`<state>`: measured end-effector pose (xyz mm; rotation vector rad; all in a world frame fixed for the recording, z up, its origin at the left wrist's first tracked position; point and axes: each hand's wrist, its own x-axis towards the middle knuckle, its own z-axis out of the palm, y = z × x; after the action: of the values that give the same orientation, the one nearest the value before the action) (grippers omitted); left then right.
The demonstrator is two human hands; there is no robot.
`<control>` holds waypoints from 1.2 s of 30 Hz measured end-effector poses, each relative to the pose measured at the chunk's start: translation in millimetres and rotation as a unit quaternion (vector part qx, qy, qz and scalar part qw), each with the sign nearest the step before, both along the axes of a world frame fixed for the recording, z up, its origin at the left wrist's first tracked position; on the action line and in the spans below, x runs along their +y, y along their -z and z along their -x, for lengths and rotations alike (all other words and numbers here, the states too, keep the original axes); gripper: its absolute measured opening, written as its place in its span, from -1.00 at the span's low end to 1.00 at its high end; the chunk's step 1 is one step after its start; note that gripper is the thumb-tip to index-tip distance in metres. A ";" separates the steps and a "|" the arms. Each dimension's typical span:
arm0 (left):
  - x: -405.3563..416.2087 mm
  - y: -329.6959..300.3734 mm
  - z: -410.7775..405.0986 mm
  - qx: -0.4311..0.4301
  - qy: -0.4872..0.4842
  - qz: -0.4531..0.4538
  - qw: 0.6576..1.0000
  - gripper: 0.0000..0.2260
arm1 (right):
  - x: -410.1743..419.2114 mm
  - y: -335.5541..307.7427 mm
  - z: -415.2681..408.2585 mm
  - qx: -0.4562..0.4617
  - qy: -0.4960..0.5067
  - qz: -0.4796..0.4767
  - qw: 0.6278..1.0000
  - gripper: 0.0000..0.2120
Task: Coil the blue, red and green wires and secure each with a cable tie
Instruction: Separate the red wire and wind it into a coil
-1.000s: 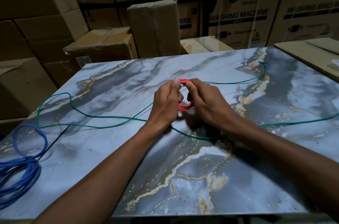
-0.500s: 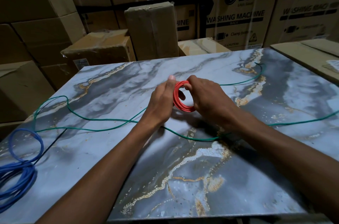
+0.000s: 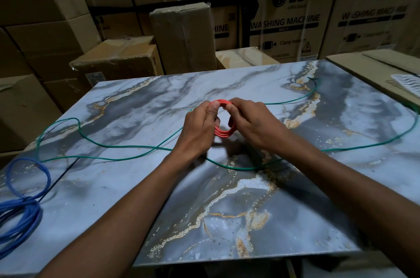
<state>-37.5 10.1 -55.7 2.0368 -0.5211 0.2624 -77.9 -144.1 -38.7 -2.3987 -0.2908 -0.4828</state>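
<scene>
**Red coil held above marble-pattern table; green wire loose, blue wire bundled at left edge**

Surface: a glossy table (image 3: 227, 221) with a blue-grey marble pattern and gold veining. The room is dim. Brown cardboard boxes (image 3: 184, 39) are stacked behind and to the left; cartons at rear right are printed "LG" and "WASHING MACHINE".

Red wire (image 3: 223, 133): thin, smooth, wound into a small round coil of several turns. It is held over the table's middle, ring standing roughly upright, its opening facing the camera. The left hand (image 3: 200, 127) grips the coil's left side, thumb curled across the top turns. The right hand (image 3: 252, 123) pinches the right side, thumb near the top of the ring and fingers hidden behind it.

Green wire (image 3: 118, 147): uncoiled, lying flat in long curves, running left to right across the table and passing under both forearms. One end lies at the far right (image 3: 312, 78).

Blue wire (image 3: 22, 209): looped in several loose turns at the near left edge, partly out of frame. A thin dark strand (image 3: 60, 178) lies diagonally beside it; whether it is a cable tie cannot be told.
</scene>
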 end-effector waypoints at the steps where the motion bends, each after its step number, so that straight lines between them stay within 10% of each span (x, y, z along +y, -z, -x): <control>1: -0.4 0.4 0.6 0.000 0.002 -0.004 1.000 -0.65 | -3.0 -3.9 1.3 0.036 0.002 -0.004 0.999 -0.68; 21: -61.7 -23.4 17.7 0.001 0.022 0.007 1.000 -0.65 | -66.4 -36.9 24.2 0.072 0.009 -0.079 0.994 -0.56; 26: -123.1 -29.3 19.1 0.018 0.052 0.018 0.998 -0.63 | -131.5 -40.9 33.8 0.060 0.120 -0.155 0.979 -0.45; 36: -218.1 -11.7 21.4 0.072 0.093 0.014 0.993 -0.62 | -275.5 -24.3 63.7 -0.030 0.475 0.036 0.879 -0.81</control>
<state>-58.8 -208.0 -44.0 1.9468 -0.6079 0.0098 -141.6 -419.5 -14.4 -2.4634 0.9153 -0.9779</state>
